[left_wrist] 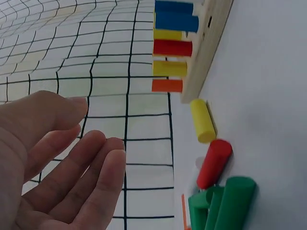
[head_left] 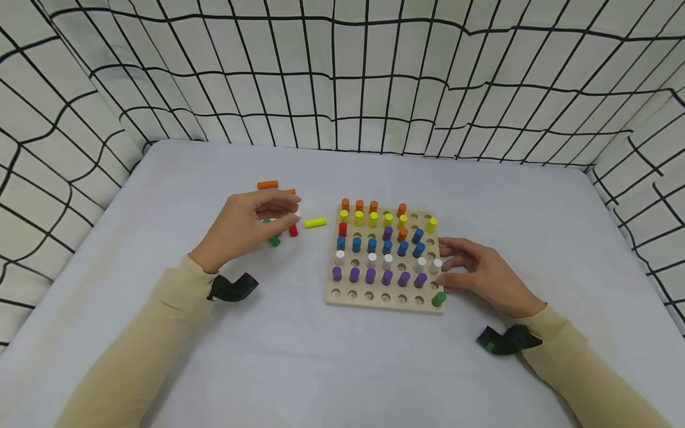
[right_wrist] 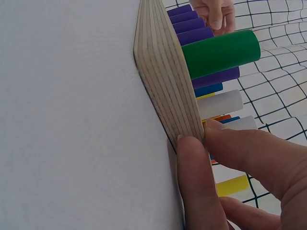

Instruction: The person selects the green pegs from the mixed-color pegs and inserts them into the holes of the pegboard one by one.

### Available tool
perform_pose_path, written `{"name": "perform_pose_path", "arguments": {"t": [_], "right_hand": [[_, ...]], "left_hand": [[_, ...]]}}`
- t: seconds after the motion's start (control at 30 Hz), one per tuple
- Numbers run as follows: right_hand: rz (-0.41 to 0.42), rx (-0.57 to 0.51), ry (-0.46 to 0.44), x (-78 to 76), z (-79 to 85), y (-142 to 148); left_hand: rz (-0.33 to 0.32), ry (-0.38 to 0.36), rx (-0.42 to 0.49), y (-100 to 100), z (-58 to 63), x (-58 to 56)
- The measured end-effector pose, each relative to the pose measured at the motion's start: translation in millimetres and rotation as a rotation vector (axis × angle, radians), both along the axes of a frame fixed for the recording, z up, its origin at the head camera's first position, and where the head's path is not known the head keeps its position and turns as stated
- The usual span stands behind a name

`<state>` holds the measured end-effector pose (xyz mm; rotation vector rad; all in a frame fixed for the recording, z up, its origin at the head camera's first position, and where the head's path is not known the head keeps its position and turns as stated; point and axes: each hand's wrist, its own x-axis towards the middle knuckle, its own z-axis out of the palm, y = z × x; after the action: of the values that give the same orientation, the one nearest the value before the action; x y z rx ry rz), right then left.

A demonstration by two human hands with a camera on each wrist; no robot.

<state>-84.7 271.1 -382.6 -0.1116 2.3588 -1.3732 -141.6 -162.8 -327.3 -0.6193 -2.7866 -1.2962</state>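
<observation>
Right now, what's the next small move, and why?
Probably lower the left hand and pinch a loose green peg: that hand's grip looks empty, the right hand touches the board, and the board's nearest row holds just one green peg beside bare holes.

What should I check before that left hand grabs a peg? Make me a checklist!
1. Left hand free to grab: ok, its fingers hold nothing.
2. Pegboard steadied: ok, the right hand touches its edge.
3. Holes free: ok, the nearest row has six empty holes beside the green corner peg.
4. Loose yellow peg easy to get at: ok, it lies between the left hand and the board.
5. All pegs in holes: not ok, a red peg and an orange peg lie loose too.
6. Number of loose green pegs: cannot tell, they overlap.
</observation>
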Motion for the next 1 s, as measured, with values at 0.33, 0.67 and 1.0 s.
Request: {"name": "perform_pose_path", "arguments": {"t": [0.33,0.67,1.0], "right_hand": [[0.002,0.019,0.02,-1.4,-1.9,-0.2],[0.004,0.012,0.011,-1.0,-1.4,0.7],[0.014,0.0,0.015,-1.3,-1.3,1.3]], "left_hand": [[0.051,-0.169,-0.091,-39.5,3.5,-13.1],[0.001,-0.266,-0.206,-67.2,-4.6,-21.3],[-0.085,-0.382,-0.232,-73.3,-9.3,-23.4]]}}
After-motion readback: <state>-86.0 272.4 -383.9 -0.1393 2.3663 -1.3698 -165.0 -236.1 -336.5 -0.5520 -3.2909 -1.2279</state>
